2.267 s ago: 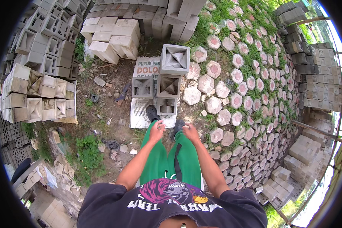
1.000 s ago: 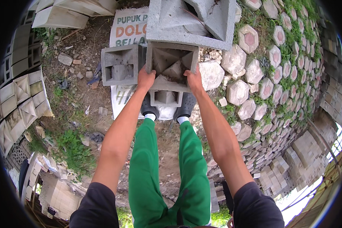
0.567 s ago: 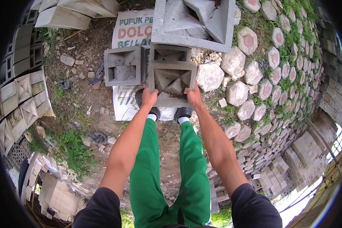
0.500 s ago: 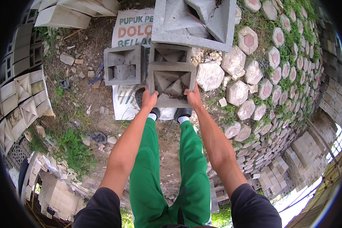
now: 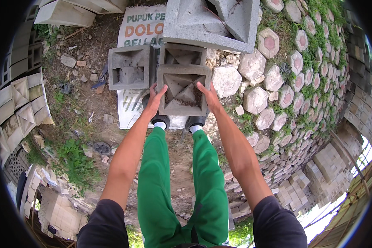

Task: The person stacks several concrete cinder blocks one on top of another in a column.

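Note:
A grey concrete vent block with a recessed, four-sided pattern sits before me, dirt lying in its hollow. My left hand presses its left side, thumb on the rim and fingers along the outer face. On the opposite side my right hand has its thumb at the rim, the other fingers mostly hidden by the block. Just beyond, a second vent block touches or lies partly under the held one; I cannot tell which. Another vent block rests to the left on a printed white sack.
A larger pale concrete block lies at the far side. Hexagonal pavers spread across the right, with grass between them. Stacked blocks line the left. Rubble and a dark rag lie on the soil; my shoes stand close to the held block.
Both hands have shifted from the block's near corners farther up along its sides, thumbs now on the side rims. The view has moved slightly; the other blocks stay put.

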### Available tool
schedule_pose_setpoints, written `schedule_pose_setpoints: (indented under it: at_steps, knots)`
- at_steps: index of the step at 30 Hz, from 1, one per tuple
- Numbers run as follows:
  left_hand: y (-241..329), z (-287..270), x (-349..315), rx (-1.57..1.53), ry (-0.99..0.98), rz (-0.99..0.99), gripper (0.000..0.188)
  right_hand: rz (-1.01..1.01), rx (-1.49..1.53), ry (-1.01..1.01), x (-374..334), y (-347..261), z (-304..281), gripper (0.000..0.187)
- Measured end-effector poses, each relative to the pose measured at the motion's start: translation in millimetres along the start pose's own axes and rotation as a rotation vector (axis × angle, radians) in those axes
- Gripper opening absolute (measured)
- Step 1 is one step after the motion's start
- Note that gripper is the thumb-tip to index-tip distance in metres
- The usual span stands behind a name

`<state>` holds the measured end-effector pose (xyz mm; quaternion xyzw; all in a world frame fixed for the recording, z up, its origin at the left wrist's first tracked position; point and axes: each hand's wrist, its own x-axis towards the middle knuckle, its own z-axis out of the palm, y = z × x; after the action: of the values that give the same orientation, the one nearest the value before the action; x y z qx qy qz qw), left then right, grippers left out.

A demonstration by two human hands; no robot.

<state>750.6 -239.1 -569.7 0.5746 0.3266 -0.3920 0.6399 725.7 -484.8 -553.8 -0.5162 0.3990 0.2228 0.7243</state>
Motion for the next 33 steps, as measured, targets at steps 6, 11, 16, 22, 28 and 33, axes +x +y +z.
schedule_pose_setpoints:
  at_steps: [6,11,16,22,28,33]
  knots:
    - [14.0,13.4,-6.2,0.137,0.056,0.11,0.078,-0.052,-0.009,0.045,-1.7,0.6,0.3,0.074]
    - [26.9,30.3,-43.9,0.18,0.147,0.108,0.072,0.023,-0.011,0.099,-27.2,-14.4,-4.2,0.073]
    - [14.4,38.9,-157.4,0.157,0.223,0.124,0.076,0.018,-0.009,0.121,-134.7,-17.1,-7.5,0.055]
    - [44.6,70.1,-362.2,-0.014,0.294,0.144,0.082,-0.095,-0.024,-0.024,-310.8,-89.4,-2.9,0.067]
    - [88.5,102.6,-498.2,-0.219,0.385,0.242,0.076,-0.172,-0.185,-0.228,-427.5,-181.6,6.9,0.084]
    - [85.2,111.9,-552.3,-0.417,0.435,0.282,0.066,-0.28,-0.457,-0.424,-454.3,-212.9,9.6,0.102]
